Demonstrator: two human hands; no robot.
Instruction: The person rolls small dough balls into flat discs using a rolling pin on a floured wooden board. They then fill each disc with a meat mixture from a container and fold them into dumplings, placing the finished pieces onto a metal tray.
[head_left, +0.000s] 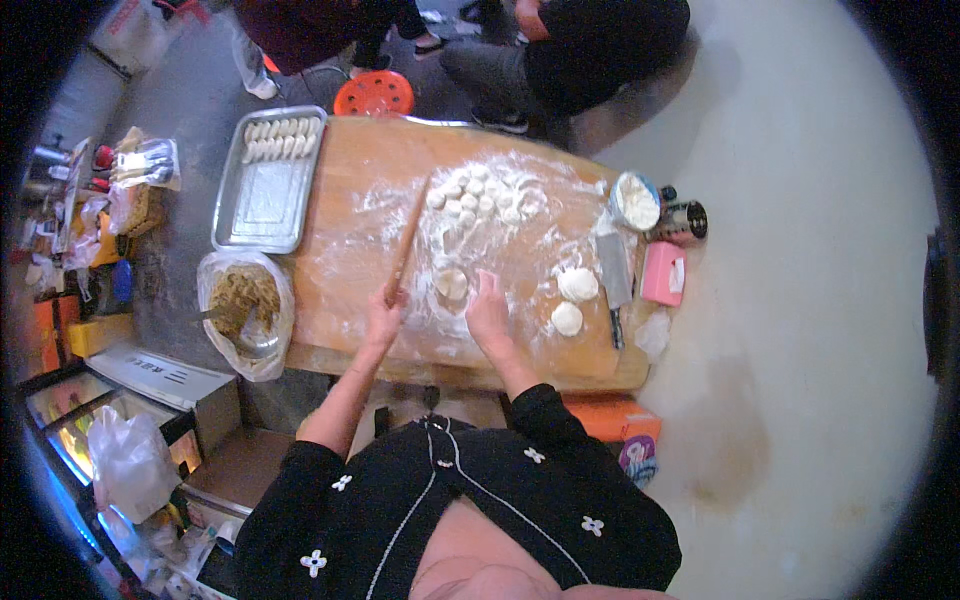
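My left hand (385, 319) is closed around the near end of a wooden rolling pin (409, 236), which points away across the floured wooden board (337, 225). A flattened round of dough (451, 284) lies on the board between my hands. Just right of it is my right hand (487, 309), fingers pointing away from me and slightly blurred; nothing shows in its grasp. Beyond the round, several small dough pieces (469, 201) sit clustered in loose flour. Toward the right, a stack of rolled wrappers (578, 284) lies behind another pale dough round (567, 319).
On the left are a metal tray (262, 202) with rows of dumplings (281, 139) and a plastic-lined bowl of filling (244, 300). A cleaver (615, 277), flour bowl (636, 201), dark can (684, 221) and pink tissue box (664, 274) line the right edge. People and an orange stool (373, 93) are beyond.
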